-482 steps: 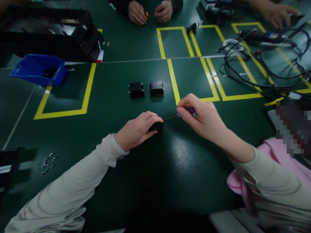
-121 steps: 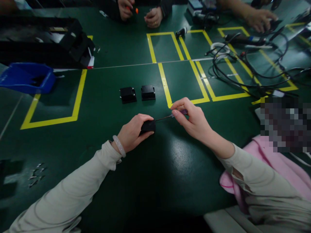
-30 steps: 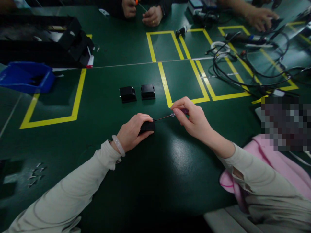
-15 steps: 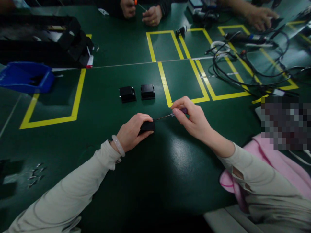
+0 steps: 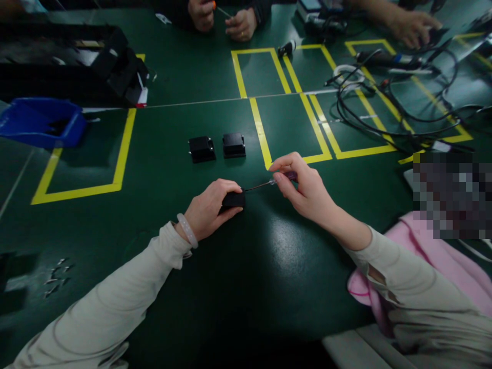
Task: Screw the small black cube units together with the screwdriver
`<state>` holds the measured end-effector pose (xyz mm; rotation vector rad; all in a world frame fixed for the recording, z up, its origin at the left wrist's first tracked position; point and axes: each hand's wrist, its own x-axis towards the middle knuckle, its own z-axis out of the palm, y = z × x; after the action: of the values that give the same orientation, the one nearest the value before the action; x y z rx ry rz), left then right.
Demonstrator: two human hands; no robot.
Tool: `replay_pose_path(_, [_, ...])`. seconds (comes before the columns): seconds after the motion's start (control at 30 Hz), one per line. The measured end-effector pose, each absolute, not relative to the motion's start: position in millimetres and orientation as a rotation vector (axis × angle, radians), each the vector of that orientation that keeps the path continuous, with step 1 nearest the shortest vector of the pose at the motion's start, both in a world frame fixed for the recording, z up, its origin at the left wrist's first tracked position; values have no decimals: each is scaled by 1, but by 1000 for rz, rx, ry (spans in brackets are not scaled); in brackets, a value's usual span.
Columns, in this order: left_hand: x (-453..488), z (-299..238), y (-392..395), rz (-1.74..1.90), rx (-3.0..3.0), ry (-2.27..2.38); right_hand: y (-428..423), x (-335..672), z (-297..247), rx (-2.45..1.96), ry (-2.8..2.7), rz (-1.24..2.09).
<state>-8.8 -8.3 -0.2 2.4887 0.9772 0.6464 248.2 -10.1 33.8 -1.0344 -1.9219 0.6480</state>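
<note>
My left hand (image 5: 210,209) grips a small black box (image 5: 233,200) on the green table, thumb and fingers on opposite sides of it. From the right, a screwdriver (image 5: 289,176) reaches the box's right edge with its thin shaft. My right hand (image 5: 303,185) pinches the screwdriver's dark handle between thumb and fingers. Where the tip meets the box is too small to make out. Beyond my left hand stand two similar black boxes, one on the left (image 5: 201,148) and one on the right (image 5: 233,144), with shiny metal bits at their sides.
Several loose screws (image 5: 56,277) lie at the lower left. A blue bin (image 5: 42,122) and a long black tray (image 5: 69,72) are on the left. Tangled cables (image 5: 388,118) cover the right. Across the table a person's hands (image 5: 241,24) hold an orange-handled screwdriver; another person's hand (image 5: 413,28) is at upper right.
Almost nothing differs: my right hand's fingers have shifted slightly on the screwdriver handle. The left hand and the box stay in place.
</note>
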Motion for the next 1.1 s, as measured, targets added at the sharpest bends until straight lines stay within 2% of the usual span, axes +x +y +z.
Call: replay_pose_path(1.1, [-10,-2,-8,655,2482,971,-11,249,34,-1048,-1962,586])
